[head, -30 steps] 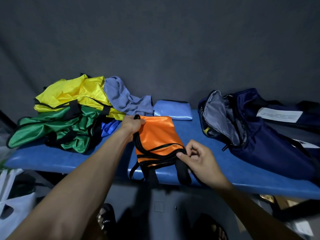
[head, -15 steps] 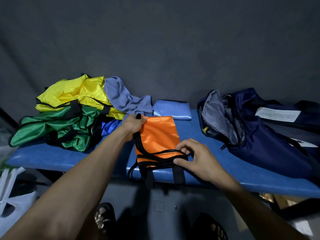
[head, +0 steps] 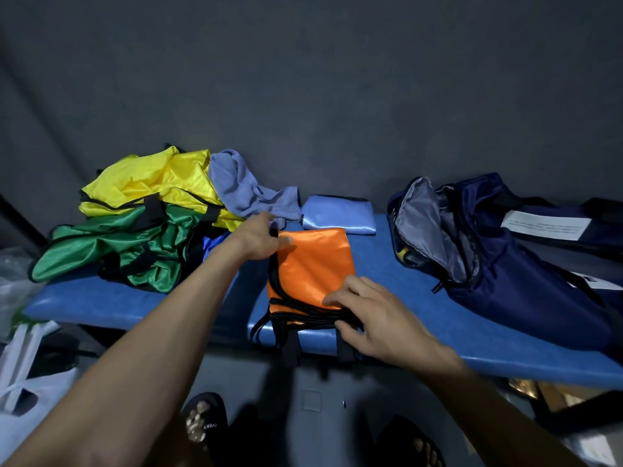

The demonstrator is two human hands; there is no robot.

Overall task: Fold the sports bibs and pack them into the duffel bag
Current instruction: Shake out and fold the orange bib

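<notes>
1. Right hand [head: 377, 318] is lying over the near right corner of the orange bib [head: 313, 264], fingers curling onto the bunched black trim there; it looks to be pinching the edge, palm down.
2. Left hand [head: 261, 235] is gripping the bib's far left corner, thumb on top of the fabric.
3. Orange bib is sitting folded into a compact rectangle at the front edge of the blue counter [head: 421, 298], 2 black straps hanging over that edge.
4. Judgement: fabric is reading as thin, glossy, light and slippery; the folds are likely sliding apart if lifted by 1 corner. Best hold: both hands at opposite edges, clamping all layers plus the loose trim.
5. Duffel bag [head: 488, 264] is lying open-mouthed to the right on the counter, near but not touching the bib.
6. Unfolded yellow bib [head: 151, 183] and green bib [head: 111, 244] are waiting heaped at the left.
</notes>
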